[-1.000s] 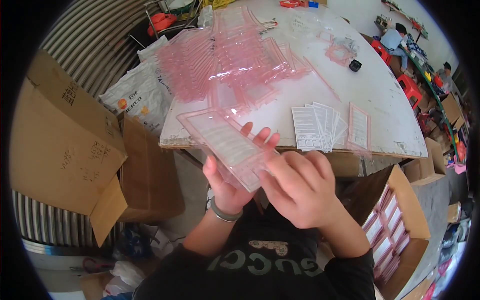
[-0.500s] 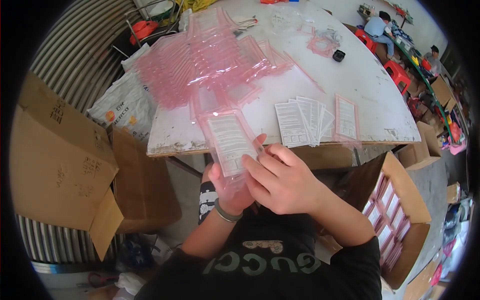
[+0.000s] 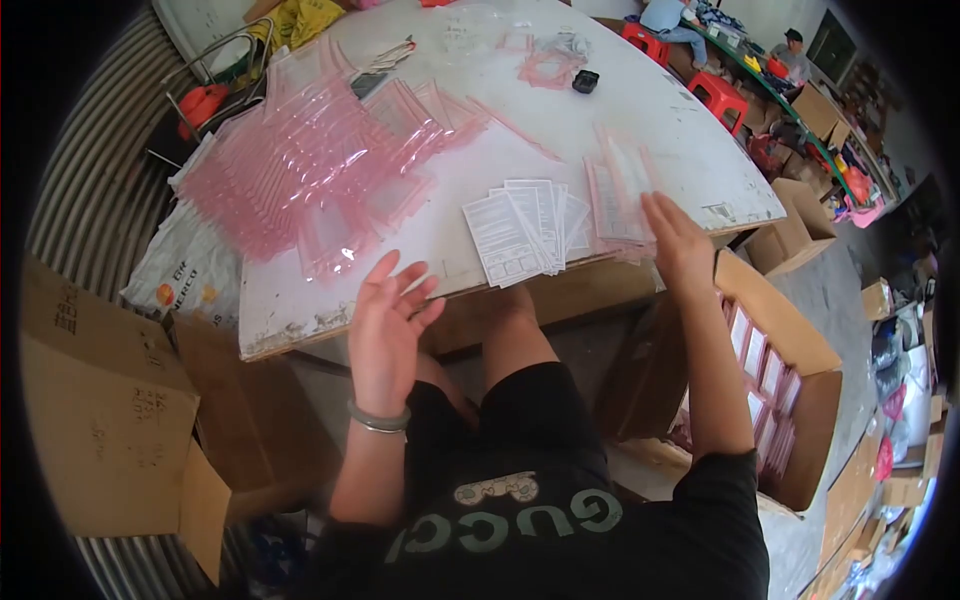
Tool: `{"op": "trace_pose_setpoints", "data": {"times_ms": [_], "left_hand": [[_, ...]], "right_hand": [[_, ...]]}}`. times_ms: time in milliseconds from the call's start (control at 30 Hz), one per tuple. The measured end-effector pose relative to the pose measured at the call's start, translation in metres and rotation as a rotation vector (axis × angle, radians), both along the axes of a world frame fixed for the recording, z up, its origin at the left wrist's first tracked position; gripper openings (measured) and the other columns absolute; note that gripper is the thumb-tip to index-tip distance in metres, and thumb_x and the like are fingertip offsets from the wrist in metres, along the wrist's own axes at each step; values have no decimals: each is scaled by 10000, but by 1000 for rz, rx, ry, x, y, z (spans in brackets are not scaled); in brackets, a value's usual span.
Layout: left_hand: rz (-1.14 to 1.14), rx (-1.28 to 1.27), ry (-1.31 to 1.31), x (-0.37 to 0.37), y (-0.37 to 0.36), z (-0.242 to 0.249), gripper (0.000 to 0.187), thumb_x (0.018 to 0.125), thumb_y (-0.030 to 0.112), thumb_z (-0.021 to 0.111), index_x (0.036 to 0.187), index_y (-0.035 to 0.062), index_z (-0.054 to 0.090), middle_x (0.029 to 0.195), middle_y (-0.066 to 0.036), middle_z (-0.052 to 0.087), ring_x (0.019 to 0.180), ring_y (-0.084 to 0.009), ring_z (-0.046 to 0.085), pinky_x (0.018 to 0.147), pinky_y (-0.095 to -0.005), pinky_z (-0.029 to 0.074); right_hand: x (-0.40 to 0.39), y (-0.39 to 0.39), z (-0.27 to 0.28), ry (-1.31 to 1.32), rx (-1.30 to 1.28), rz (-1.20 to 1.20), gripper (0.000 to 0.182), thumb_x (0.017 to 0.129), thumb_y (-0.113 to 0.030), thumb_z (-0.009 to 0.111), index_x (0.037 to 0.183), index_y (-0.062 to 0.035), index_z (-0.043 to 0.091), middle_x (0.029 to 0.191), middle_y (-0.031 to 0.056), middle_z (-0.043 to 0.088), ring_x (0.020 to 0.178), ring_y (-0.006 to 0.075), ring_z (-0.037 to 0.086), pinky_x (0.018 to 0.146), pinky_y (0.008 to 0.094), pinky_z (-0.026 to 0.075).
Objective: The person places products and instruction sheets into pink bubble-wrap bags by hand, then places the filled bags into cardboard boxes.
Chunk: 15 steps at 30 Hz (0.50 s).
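My left hand (image 3: pixel 388 318) is raised at the table's front edge, palm up with its fingers apart and nothing in it. At the right, my right hand (image 3: pixel 677 238) is beside a pink-edged clear pouch (image 3: pixel 628 178) with a printed sheet inside; whether its fingers still grip the pouch is unclear. That pouch lies over another filled pouch (image 3: pixel 607 212). Between my hands, printed white sheets (image 3: pixel 518 228) are fanned out on the white table (image 3: pixel 450 265). Behind my left hand spreads a large heap of pink-edged clear pouches (image 3: pixel 300 160).
An open carton (image 3: pixel 812 400) of filled pouches stands at the lower right, with cardboard boxes (image 3: pixel 100 400) at the left. A small black object (image 3: pixel 586 81) lies farther back on the table. Two people sit near red stools (image 3: pixel 718 100) at the upper right.
The filled pouch has gone from between my hands to the right side of the table. My left hand has let go and opened, and my right hand has moved right. The view has shifted.
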<state>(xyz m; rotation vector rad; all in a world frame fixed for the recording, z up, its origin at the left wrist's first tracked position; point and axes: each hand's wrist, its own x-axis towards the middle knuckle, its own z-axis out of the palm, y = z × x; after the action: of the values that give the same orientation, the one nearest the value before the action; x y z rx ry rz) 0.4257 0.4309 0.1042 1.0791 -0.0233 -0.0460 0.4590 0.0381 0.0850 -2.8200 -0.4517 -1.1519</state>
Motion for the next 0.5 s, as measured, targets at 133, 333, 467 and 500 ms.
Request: {"op": "trace_pose_setpoints", "data": {"times_ms": [133, 333, 467, 500], "left_hand": [[6, 35, 8, -5, 12, 5, 479, 1001, 267, 532, 1409, 30, 449, 1253, -144, 589, 1112, -236, 603, 937, -391, 509], [0, -27, 89, -6, 2, -10, 429, 980, 216, 567, 1357, 31, 479, 1198, -129, 612, 1057, -222, 623, 906, -371, 518], [-114, -44, 61, -17, -11, -2, 420, 988, 197, 553, 1366, 31, 474, 1180, -134, 629, 1042, -229, 640, 889, -371, 534], [-139, -38, 48, -20, -9, -1, 425, 992, 193, 547, 1376, 30, 469, 1179, -136, 634, 1041, -233, 646, 887, -374, 538]], "right_hand": [[13, 1, -16, 354, 10, 117, 498, 827, -49, 656, 1322, -57, 604, 1291, 213, 624, 1266, 363, 559, 1055, 471, 446], [82, 77, 44, 203, 425, 72, 522, 791, -241, 775, 1253, -44, 634, 1198, 183, 659, 1122, 367, 615, 959, 480, 476], [173, 104, -9, -24, 228, -66, 266, 837, -248, 732, 1012, -49, 702, 951, 192, 685, 913, 374, 658, 771, 466, 515], [176, 106, -3, 18, 341, -113, 244, 845, -246, 723, 987, -49, 701, 905, 193, 680, 865, 380, 659, 738, 468, 515]]}}
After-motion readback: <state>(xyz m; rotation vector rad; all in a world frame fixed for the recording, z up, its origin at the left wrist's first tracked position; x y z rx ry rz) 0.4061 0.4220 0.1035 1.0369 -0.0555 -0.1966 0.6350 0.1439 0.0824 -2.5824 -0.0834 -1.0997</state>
